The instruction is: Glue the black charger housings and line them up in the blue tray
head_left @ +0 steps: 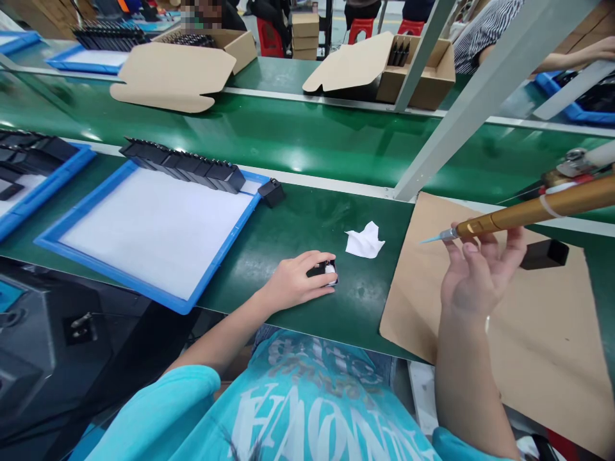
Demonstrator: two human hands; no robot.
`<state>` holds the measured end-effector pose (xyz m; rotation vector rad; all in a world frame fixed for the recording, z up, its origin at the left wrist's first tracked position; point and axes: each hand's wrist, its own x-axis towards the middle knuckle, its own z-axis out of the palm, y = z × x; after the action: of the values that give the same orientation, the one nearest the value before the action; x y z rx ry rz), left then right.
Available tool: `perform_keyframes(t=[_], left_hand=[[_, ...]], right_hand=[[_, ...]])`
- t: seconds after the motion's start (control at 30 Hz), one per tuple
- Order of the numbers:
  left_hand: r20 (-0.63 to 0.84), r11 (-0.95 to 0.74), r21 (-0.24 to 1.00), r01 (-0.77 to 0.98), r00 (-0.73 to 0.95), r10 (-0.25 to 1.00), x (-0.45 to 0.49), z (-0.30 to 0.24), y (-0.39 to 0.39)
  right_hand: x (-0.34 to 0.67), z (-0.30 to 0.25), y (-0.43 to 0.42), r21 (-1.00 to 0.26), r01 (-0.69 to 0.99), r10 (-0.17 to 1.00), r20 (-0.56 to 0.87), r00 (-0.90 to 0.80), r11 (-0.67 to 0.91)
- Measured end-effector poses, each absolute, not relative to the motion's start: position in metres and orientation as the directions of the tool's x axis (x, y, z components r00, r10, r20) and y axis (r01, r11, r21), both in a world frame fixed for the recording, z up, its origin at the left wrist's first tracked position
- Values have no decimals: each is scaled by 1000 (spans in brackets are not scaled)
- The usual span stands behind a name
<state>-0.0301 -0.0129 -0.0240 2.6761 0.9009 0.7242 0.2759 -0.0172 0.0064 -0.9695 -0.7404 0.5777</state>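
Observation:
My left hand [300,280] curls around a small black plastic part [317,269] on the green bench. Something white shows by its fingertips, too small to make out. My right hand [473,275] is raised over a cardboard sheet [528,333], palm turned up. Its fingers meet a gold pen-like dispenser [504,218] with a thin light-blue needle tip pointing left; the grip is partly hidden. Past that hand, a black rectangular box [545,254] lies on the cardboard. A crumpled white tissue [365,241] rests between my hands.
A blue-rimmed tray [225,253] stands left, with a row of black boxes [182,165] along its far edge. One black box [271,192] sits beside its corner. A slanted metal post [446,128] rises ahead. Across the green conveyor [269,131] are open cartons [418,77] and people.

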Motion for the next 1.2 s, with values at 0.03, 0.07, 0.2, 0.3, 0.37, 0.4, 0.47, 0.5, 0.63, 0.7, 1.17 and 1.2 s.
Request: perform_keyframes(t=[0.03, 0.07, 0.2, 0.3, 0.37, 0.4, 0.47, 0.5, 0.63, 0.7, 1.17, 1.2], left_hand=[[395, -790, 344, 507, 685, 612, -30, -25, -14], [406, -790, 337, 513, 677, 613, -30, -26, -14], [391, -755, 372, 540, 646, 655, -31, -29, -14], [373, -774, 369, 515, 681, 631, -33, -27, -12], [392, -797, 351, 492, 696, 602, -34, -24, -13], [413, -794, 355, 494, 679, 607, -33, -23, -14], [435, -727, 425, 539, 583, 686, -29, -23, -20], [420, -662, 489, 568, 511, 749, -26, -24, -24], [193, -338, 710, 617, 292, 937, -8, -29, -35], [115, -266, 754, 600, 278, 954, -4, -30, -34], [-32, -176, 893, 414, 449, 893, -23, -10, -1], [-23, -187, 884, 429, 439, 898, -22, -10, -1]], right_hand=[[276, 6, -17, -885, -111, 727, 295, 620, 453], [276, 6, -18, -886, -111, 728, 293, 621, 451], [276, 7, -18, -887, -124, 730, 277, 625, 444], [275, 8, -19, -882, -126, 735, 290, 614, 453], [274, 9, -20, -884, -123, 737, 290, 611, 450], [274, 9, -20, -887, -123, 737, 284, 613, 445], [273, 9, -20, -890, -123, 735, 277, 619, 439], [273, 8, -20, -888, -124, 734, 279, 620, 442], [274, 8, -19, -879, -133, 737, 291, 610, 458], [274, 8, -19, -881, -132, 737, 288, 612, 454], [275, 8, -20, -880, -145, 731, 274, 624, 453], [275, 7, -20, -879, -144, 729, 274, 627, 454]])
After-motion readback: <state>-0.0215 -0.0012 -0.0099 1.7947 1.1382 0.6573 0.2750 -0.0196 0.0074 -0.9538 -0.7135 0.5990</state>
